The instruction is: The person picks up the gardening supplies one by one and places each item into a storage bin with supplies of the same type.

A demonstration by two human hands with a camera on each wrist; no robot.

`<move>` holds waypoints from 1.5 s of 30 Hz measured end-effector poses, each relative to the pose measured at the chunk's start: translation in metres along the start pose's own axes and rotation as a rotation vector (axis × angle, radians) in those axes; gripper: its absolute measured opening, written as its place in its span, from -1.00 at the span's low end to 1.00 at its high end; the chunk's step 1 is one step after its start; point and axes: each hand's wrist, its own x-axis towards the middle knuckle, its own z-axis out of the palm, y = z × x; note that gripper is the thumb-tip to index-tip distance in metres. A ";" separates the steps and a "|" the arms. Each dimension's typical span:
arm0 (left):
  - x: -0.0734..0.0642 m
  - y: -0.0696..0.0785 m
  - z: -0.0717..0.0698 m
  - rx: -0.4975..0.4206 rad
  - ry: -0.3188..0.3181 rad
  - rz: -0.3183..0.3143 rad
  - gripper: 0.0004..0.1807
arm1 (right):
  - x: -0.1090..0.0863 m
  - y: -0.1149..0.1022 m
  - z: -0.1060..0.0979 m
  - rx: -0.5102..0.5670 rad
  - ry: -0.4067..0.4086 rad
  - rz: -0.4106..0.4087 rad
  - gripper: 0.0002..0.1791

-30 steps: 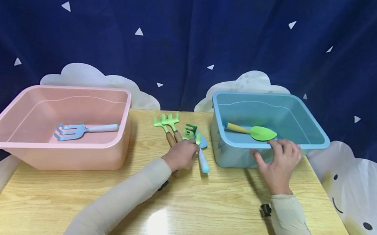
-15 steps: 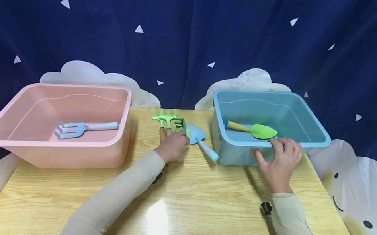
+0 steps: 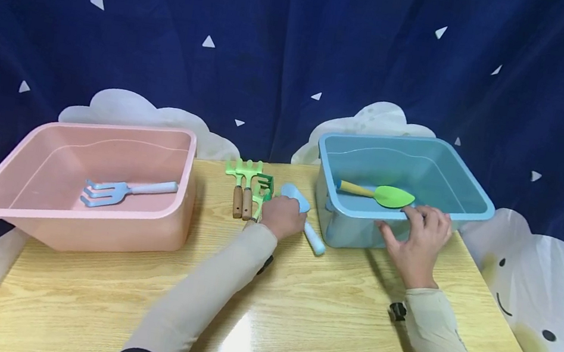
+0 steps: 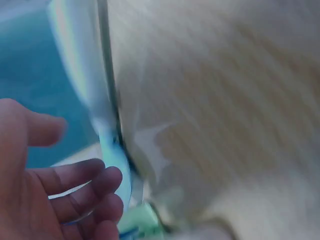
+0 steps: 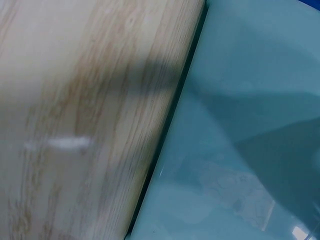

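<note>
My left hand (image 3: 283, 217) is hanging with fingers loosely bent and thumb apart, just beside the blue trowel (image 3: 314, 239); whether I'm touching it, I can't tell. My hand is covering part of the trowel and of a light green tool (image 3: 260, 196), and the left wrist view is blurring. My right hand (image 3: 422, 238) is gripping the rim of the blue bin (image 3: 352, 235), fingers over, thumb outside. The trowel is lying on the wood-grained table (image 3: 330, 333), near two wooden-handled green rakes (image 3: 248, 202); glare is whitening the front. A navy curtain (image 3: 175, 10) is hanging behind. The blue bin is holding a green trowel (image 3: 392, 197), the pink bin (image 3: 105, 237) a blue fork (image 3: 114, 194).
</note>
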 end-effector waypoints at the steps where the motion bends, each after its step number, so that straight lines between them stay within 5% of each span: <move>1: 0.001 0.004 0.002 -0.014 -0.010 -0.017 -0.51 | 0.000 0.000 0.000 0.001 0.003 0.000 -0.25; 5: 0.000 0.016 0.007 -0.031 -0.068 -0.083 -0.43 | 0.001 -0.002 0.001 0.003 0.008 -0.004 -0.26; 10: -0.002 0.011 0.006 -0.112 -0.107 -0.106 -0.57 | 0.002 -0.003 0.002 0.008 0.018 -0.009 -0.26; 20: -0.006 -0.028 0.006 -0.296 -0.147 0.064 -0.76 | 0.004 0.000 0.000 0.005 0.025 -0.014 -0.24; 25: -0.008 -0.038 0.005 -0.372 -0.169 0.097 -0.81 | 0.002 0.001 0.000 -0.003 0.025 -0.011 -0.25; 35: -0.014 -0.051 0.002 -0.324 -0.202 0.245 -0.88 | 0.000 0.000 0.000 0.002 0.022 -0.018 -0.27; 45: -0.041 -0.066 -0.007 -0.323 -0.287 0.363 -0.46 | 0.000 0.000 0.001 0.016 0.044 -0.014 -0.26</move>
